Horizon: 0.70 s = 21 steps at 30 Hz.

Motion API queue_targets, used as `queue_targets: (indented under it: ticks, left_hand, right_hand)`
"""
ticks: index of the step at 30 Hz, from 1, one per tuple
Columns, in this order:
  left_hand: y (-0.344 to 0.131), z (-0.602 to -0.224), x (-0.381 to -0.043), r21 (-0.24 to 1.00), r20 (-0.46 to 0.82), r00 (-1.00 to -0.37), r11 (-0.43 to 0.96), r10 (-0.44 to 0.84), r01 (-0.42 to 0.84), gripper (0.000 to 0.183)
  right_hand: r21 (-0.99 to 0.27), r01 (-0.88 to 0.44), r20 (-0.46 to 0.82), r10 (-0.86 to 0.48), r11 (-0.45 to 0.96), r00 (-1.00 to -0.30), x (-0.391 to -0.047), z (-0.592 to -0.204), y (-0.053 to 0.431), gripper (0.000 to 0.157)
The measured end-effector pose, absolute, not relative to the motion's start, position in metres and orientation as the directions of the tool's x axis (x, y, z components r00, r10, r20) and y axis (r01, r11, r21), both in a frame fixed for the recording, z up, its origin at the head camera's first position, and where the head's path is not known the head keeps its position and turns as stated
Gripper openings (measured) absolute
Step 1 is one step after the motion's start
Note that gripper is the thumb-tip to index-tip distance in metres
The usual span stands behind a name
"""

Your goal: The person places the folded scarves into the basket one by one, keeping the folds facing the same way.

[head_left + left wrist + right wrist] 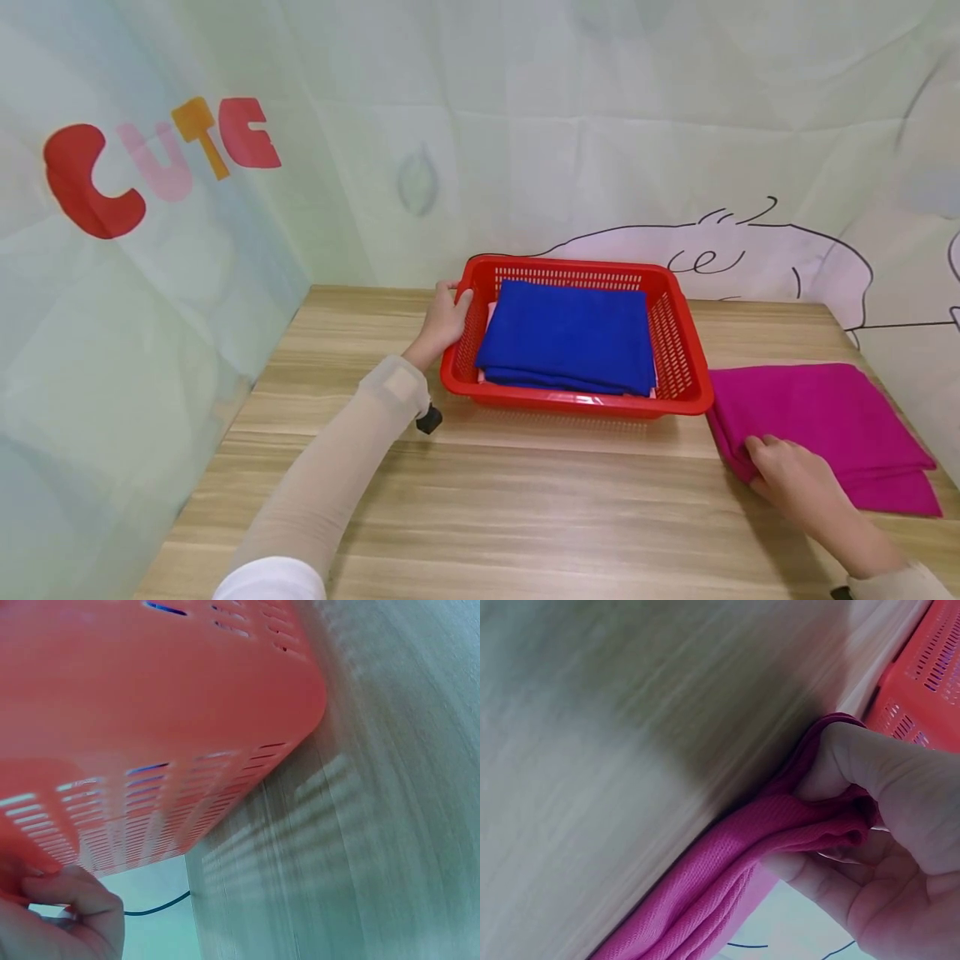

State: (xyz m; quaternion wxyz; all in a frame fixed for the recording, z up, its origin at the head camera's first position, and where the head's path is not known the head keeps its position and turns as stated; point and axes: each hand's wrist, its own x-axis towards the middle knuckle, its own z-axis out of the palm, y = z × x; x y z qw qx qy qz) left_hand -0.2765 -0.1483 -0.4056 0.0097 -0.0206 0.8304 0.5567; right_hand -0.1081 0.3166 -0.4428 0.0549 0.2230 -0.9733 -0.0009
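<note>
Near the middle of the back edge of the desk [525,508] stands a red plastic basket [555,402], its walls pierced with rows of slots and its long side running roughly along that edge. Inside it lies a folded blue cloth [566,337], flat and neat, with narrow strips of a pink cloth [491,312] showing from beneath at its sides. At the basket's left end, the left hand [442,321] grips the rim, thumb over the top; the left wrist view also shows the bent fingers at the slotted wall. Toward the right edge of the desk lies a folded magenta cloth [817,417], its back left corner just beside the basket's near right corner; whether the two touch cannot be told. The right hand [795,479] pinches the magenta cloth at its left side, near the front, and in the right wrist view several layers of the fabric are bunched between thumb and fingers. On the far side of the magenta cloth from that hand, the folds spread flat, with a lower layer jutting out at the front right corner. Behind the back edge hangs a pale backdrop [375,125], printed with the word CUTE in coloured letters and a black line drawing.
</note>
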Motion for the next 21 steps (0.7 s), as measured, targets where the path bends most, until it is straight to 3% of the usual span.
queue_targets:
  ticks: [21]
  left_hand:
    - [-0.1473,-0.4027,-0.2742,0.922,-0.043,-0.999,0.383,-0.03,-0.051,0.045]
  right_hand:
    - [0.012,-0.426,0.087,-0.426,0.905,-0.901,-0.0991,-0.4439,0.3152,0.043]
